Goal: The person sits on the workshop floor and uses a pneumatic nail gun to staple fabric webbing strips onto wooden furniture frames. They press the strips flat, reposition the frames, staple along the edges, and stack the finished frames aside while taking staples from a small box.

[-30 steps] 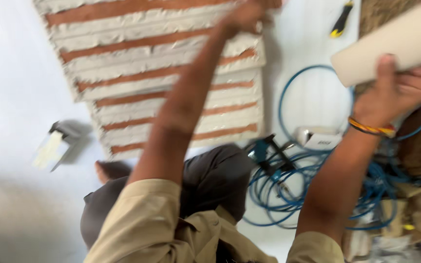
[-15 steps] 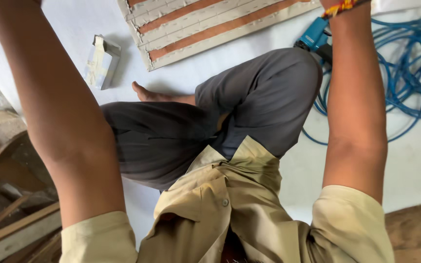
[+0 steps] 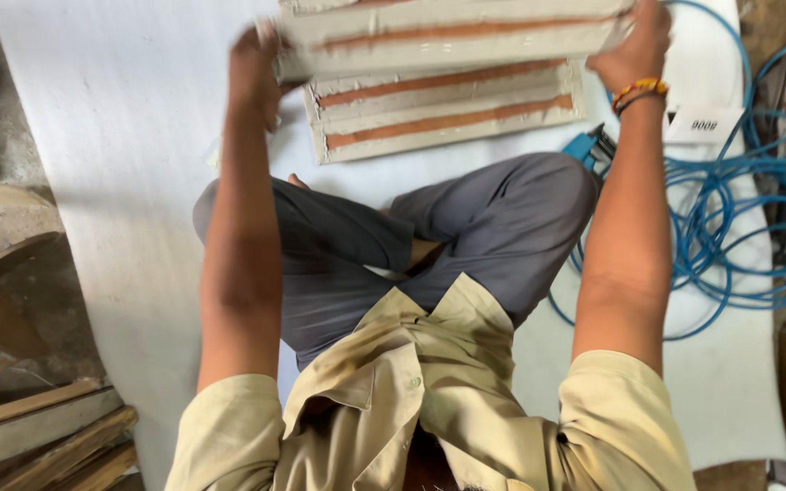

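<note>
A: Where is the ribbed panel [image 3: 448, 36] held?
B: Top centre of frame, lifted. Left hand [image 3: 255, 68] is clamped on its left end, right hand [image 3: 637, 47] on its right end.
A: Handling?
B: Judged stiff, long, probably brittle-edged; best supported at both ends.
A: Obstructions?
B: Second panel [image 3: 448, 114] lies below on the white sheet [image 3: 120, 136]; blue cable [image 3: 748, 218] is coiled at right.

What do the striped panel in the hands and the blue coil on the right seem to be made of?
Striped panel: looks like pale plaster or cement board with matte reddish-brown strips, rough chipped edges; exact material unclear. Blue coil: smooth, glossy tubing, probably plastic or rubber hose or cable. Left hand and right hand grip the panel's ends.
</note>
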`<state>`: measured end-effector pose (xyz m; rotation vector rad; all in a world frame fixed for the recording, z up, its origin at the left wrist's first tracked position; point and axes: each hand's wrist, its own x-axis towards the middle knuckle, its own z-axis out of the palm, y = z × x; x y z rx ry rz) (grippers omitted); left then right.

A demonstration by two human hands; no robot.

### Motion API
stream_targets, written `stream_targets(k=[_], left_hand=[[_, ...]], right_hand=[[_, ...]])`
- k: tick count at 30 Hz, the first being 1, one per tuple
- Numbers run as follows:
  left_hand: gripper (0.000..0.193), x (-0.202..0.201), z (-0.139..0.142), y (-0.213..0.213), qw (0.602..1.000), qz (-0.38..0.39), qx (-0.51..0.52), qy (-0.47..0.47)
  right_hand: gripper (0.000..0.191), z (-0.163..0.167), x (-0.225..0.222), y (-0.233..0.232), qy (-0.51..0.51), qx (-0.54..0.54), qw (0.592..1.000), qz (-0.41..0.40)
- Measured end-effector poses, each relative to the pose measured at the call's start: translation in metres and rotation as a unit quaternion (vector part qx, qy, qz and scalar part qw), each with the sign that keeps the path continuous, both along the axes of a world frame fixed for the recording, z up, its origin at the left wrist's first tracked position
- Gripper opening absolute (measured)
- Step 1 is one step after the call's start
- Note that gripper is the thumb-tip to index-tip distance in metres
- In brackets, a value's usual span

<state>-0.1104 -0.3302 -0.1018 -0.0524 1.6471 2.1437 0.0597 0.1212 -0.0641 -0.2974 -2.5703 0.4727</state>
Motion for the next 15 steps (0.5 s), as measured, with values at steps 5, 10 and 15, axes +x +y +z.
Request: stream_targets(k=[5,10,15], left_hand=[[0.044,0.002,-0.058,0.023,0.956,0.098,-0.274,0.043],[0.064,-0.036,-0.085,0.053,0.873,0.116,-0.456,0.126],[0.057,-0.068,-0.111,0.086,0.865,0.165,-0.473,0.035]], right_hand=[[0.053,-0.046,-0.039,-0.002,0.006,-0.418,0.904,-0.088],[0.032,-0.078,-0.083,0.026,0.02,-0.324,0.94,-0.109],[0.022,-0.11,-0.127,0.06,0.013,-0.395,0.911,-0.122]])
